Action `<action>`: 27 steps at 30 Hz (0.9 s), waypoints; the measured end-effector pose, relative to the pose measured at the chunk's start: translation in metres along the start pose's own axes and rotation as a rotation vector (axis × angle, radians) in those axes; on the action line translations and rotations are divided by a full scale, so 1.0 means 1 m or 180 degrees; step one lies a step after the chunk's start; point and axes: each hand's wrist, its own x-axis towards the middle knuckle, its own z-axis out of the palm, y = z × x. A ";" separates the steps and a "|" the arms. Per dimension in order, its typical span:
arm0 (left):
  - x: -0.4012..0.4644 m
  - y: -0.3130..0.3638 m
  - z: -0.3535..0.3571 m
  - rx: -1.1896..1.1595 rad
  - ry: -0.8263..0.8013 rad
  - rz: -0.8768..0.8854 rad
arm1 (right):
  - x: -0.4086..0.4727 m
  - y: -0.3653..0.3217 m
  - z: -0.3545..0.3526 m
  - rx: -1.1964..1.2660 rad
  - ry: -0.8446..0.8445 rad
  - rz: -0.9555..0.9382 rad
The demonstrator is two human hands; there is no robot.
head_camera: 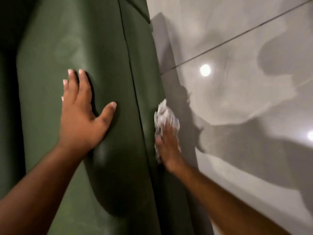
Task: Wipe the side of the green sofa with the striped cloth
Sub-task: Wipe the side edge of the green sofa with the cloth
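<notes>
At the green sofa (105, 48) side edge, beside bare floor (237, 56): right hand (166, 143) clamps the striped cloth (165, 114); left hand (81, 114) splayed flat.

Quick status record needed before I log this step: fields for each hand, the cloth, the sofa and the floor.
left hand: flat, fingers spread, pressed on the top face of the green sofa
right hand: pressing the striped cloth against the sofa's side
cloth: bunched, light coloured, blurred, pattern hard to make out
sofa: dark green, a seam running down its length
floor: glossy grey tiles with light reflections and shadows
</notes>
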 end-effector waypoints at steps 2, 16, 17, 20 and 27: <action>0.038 0.000 -0.004 -0.0056 0.0057 -0.0029 | -0.042 0.006 0.003 0.0146 -0.0170 0.0035; 0.065 0.001 0.021 0.0098 0.0554 0.0035 | 0.187 -0.003 -0.010 0.0360 -0.0144 0.0069; 0.064 0.003 0.021 0.0104 0.0527 0.0026 | 0.205 -0.005 -0.012 0.0352 -0.0115 0.0027; 0.065 0.005 0.020 0.0054 0.0507 0.0011 | 0.218 -0.016 -0.016 0.0337 -0.0119 0.0033; 0.063 0.009 0.019 0.0090 0.0481 0.0004 | 0.087 0.006 -0.015 0.0215 -0.0357 -0.0367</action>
